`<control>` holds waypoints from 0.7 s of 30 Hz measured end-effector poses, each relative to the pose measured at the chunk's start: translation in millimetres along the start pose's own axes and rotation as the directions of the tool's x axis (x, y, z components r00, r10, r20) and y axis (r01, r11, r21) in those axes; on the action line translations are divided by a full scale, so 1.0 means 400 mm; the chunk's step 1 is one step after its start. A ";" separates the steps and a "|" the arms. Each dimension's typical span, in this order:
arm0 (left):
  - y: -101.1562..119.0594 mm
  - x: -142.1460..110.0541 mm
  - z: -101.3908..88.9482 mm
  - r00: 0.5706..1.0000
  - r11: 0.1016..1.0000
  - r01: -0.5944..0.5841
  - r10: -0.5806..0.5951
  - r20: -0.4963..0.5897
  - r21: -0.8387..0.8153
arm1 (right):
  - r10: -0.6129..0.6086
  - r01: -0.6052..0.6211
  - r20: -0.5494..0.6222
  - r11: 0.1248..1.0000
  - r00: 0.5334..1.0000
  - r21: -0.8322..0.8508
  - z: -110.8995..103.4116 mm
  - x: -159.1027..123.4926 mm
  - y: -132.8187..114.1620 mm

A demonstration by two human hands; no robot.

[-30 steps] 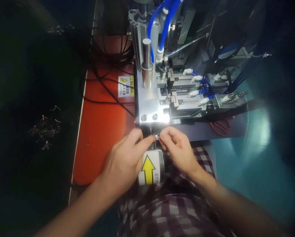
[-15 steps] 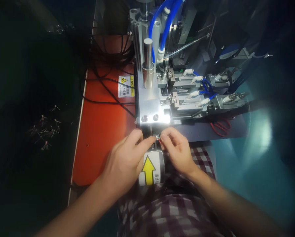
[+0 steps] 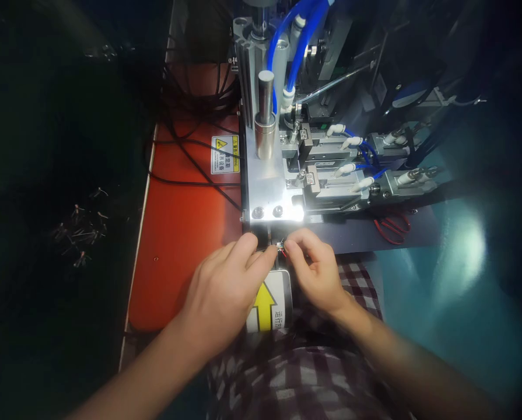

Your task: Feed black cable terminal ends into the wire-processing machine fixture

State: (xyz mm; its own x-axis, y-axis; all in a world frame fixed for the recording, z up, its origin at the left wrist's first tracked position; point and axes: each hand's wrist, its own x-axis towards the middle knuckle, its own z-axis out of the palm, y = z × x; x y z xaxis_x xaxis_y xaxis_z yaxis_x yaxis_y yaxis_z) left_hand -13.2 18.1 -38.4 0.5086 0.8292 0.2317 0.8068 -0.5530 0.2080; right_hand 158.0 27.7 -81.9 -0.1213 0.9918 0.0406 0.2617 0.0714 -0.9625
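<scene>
A small pale part with thin wires [image 3: 280, 246], one of them red, sits between my fingertips in front of the machine's metal head. My left hand [image 3: 226, 286] is closed, with its fingertips pressed at the part's left side. From the right, my right hand [image 3: 315, 268] pinches at the wire side with thumb and forefinger. The fingers partly hide the part, and its exact kind is too small to make out. Just below it is a white label with a yellow arrow [image 3: 265, 306]. Above stands the bright metal block of the machine [image 3: 272, 192].
Air cylinders with blue hoses [image 3: 330, 169] fill the machine's right side. Red-handled scissors or pliers [image 3: 392, 227] lie beyond my right hand. Black cables [image 3: 191, 181] cross the orange base plate [image 3: 182, 233]. Several small wired pieces [image 3: 81, 233] lie on the dark surface at left.
The view has shifted slightly, so the machine appears a little lower and to the right. Both hands stay at the small part, the left fingers a bit more bunched.
</scene>
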 end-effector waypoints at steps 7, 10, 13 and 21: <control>0.002 0.004 -0.003 1.000 0.998 -0.016 0.017 -0.007 0.066 | 0.201 -0.202 0.018 0.971 0.979 0.131 0.007 -0.003 -0.023; -0.002 0.002 -0.001 1.000 0.999 -0.009 0.009 -0.007 0.036 | 0.064 -0.064 -0.035 0.998 0.997 0.019 0.010 -0.006 -0.005; -0.005 0.000 0.002 1.000 1.000 0.004 -0.004 -0.016 -0.008 | 0.171 -0.168 0.002 0.966 0.985 0.195 0.013 -0.004 -0.002; -0.010 0.002 0.003 1.000 0.997 0.000 -0.002 -0.025 -0.084 | 0.306 -0.322 0.103 0.858 0.946 0.401 -0.006 -0.004 -0.003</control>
State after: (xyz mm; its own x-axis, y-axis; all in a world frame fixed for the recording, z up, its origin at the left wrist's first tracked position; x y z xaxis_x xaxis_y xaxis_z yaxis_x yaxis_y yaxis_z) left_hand -15.8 20.9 -40.1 0.4992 0.8282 0.2545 0.7790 -0.5577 0.2867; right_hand 160.1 26.3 -80.1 -0.1336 0.9494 -0.2843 -0.1210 -0.3004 -0.9461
